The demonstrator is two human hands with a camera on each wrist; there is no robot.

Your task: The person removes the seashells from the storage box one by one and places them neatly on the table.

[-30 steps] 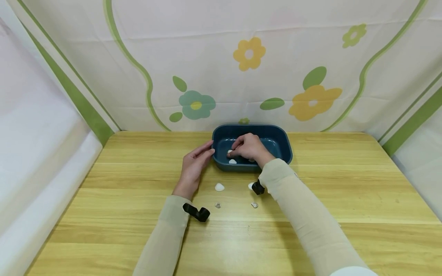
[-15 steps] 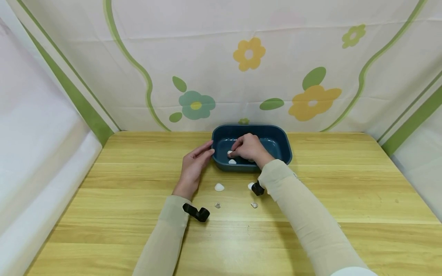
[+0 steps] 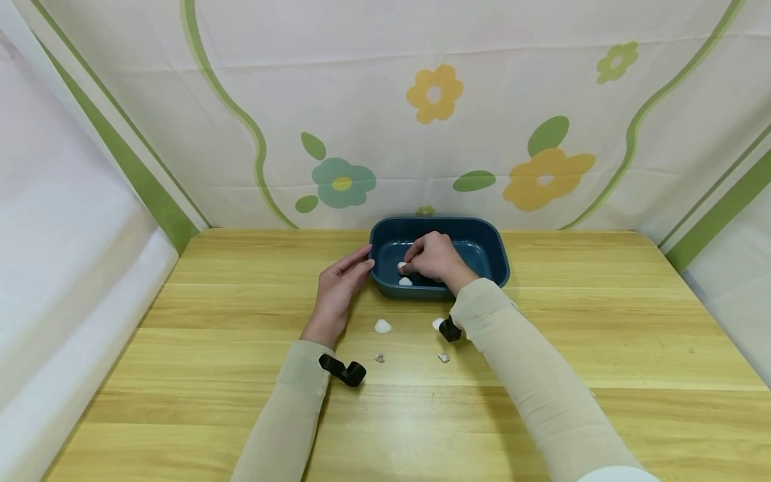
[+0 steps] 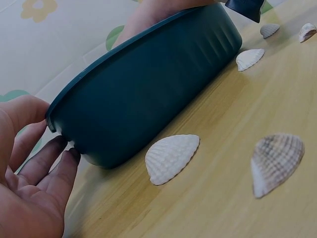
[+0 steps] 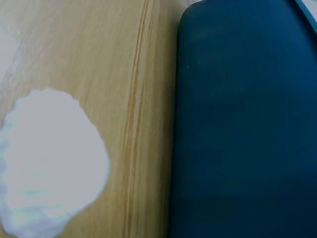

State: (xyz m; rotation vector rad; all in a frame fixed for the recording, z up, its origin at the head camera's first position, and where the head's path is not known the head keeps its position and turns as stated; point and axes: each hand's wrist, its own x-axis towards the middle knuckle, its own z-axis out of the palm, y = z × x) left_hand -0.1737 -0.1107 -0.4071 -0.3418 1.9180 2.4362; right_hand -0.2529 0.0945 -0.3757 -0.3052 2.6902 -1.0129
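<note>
A dark blue rectangular basin (image 3: 385, 292) stands at the back of the wooden table. My right hand (image 3: 438, 258) reaches into it, thumb and fingertips pinching a small white seashell (image 3: 401, 266) near the basin floor. Another white seashell (image 3: 406, 282) lies in the basin just in front of that one. My left hand (image 3: 334, 294) rests its fairly straight fingertips against the basin's left end; the left wrist view shows these fingers (image 4: 57, 173) touching the outer wall. The right wrist view shows only the basin's wall (image 5: 247, 119) and a shell, with the hand out of sight.
On the table before the basin lie a white shell (image 3: 382, 327), another white shell (image 3: 437, 324) partly behind the right wrist camera (image 3: 450, 329), and two small brownish shells, one left (image 3: 379, 358), one right (image 3: 444, 358). A flowered white cloth (image 3: 385, 107) hangs behind.
Almost nothing differs. Both hands stay in place, and the right fingers shift very slightly at the seashell.
</note>
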